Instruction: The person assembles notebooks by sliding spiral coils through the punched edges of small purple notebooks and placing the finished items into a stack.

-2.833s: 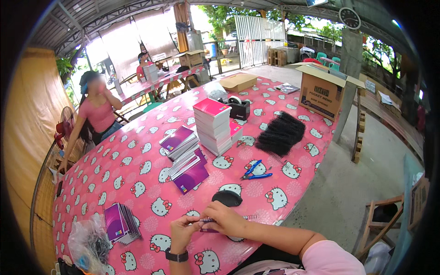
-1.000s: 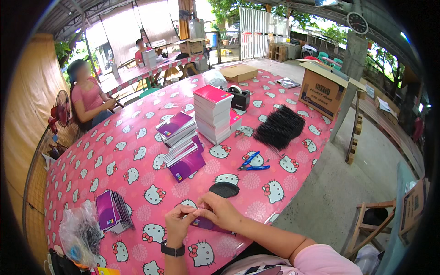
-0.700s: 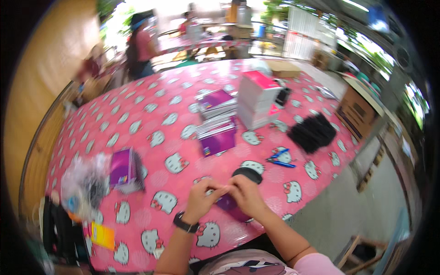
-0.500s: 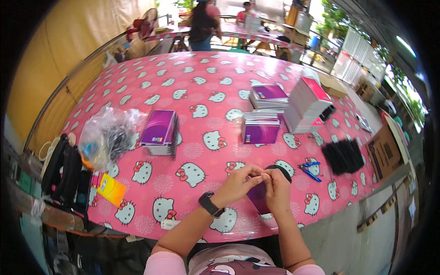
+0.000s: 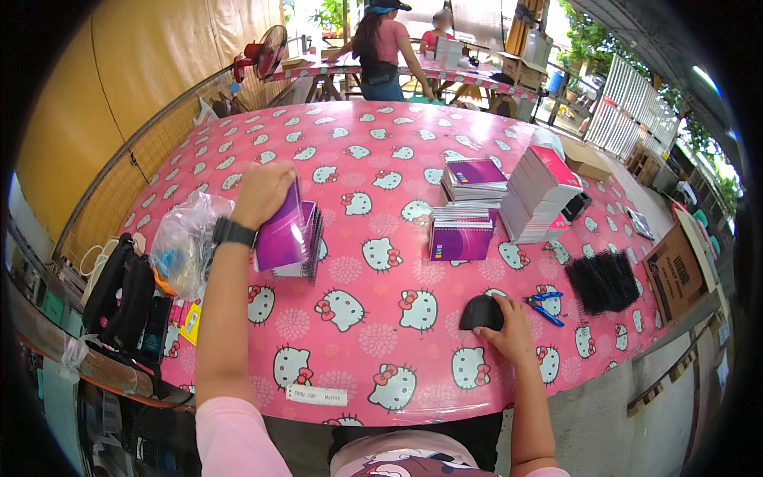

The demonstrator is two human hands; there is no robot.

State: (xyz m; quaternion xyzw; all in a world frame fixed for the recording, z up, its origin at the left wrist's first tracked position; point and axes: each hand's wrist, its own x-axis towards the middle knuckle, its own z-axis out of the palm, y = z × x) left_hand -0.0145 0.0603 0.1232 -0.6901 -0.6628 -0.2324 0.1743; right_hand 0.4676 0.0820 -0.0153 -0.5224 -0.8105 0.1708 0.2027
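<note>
My left hand [image 5: 269,191] is closed on the top of a purple spiral notebook [image 5: 280,238], which is tilted over a stack of similar notebooks [image 5: 313,238] on the left of the table. Whether the held notebook touches the stack, I cannot tell. Near the front right, my right hand [image 5: 509,330] has its thumb and fingers around the right side of a black rounded object [image 5: 479,313] on the table; its kind is not clear. Just right of that hand lie blue-handled pliers [image 5: 545,308].
Purple notebooks [image 5: 459,241] stand in piles right of centre, beside a tall stack of red-covered books [image 5: 540,195]. Black binding coils [image 5: 602,282] and a carton [image 5: 675,266] are at the right. A clear plastic bag [image 5: 187,238] and black pouch [image 5: 119,290] sit left. Two people are beyond.
My hands were together over a purple notebook near the front edge. The left has moved far left to the stack with a notebook; the right now grips the black rounded object.
</note>
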